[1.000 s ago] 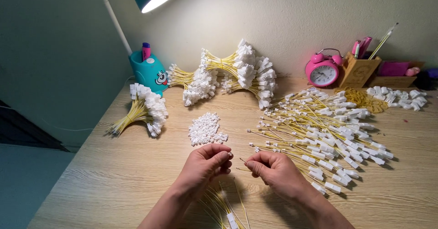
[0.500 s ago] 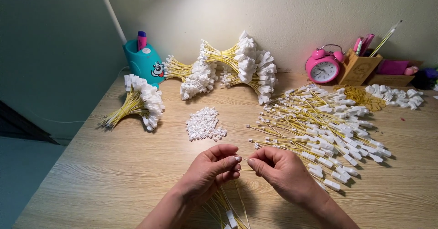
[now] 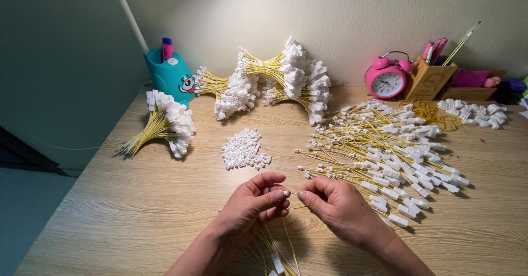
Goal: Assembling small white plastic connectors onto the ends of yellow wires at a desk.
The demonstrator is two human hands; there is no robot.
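Note:
My left hand (image 3: 250, 205) and my right hand (image 3: 336, 205) meet fingertip to fingertip over the wooden desk (image 3: 110, 210), pinching a thin yellow wire (image 3: 296, 206) between them. More yellow wires with white connectors (image 3: 269, 251) trail from under my left hand toward me. A small heap of loose white connectors (image 3: 242, 148) lies just beyond my hands. A wide spread of yellow wires with white plugs (image 3: 385, 155) lies to the right of my right hand.
Tied bundles of finished wires rest at the left (image 3: 162, 124) and at the back (image 3: 286, 78). A teal lamp base (image 3: 170, 78), pink alarm clock (image 3: 386, 80), wooden pen holder (image 3: 428, 78) and more connectors (image 3: 476, 112) line the wall.
My hands have drawn closer together, fingertips now touching at the wire. The camera view shifted slightly to the right and down.

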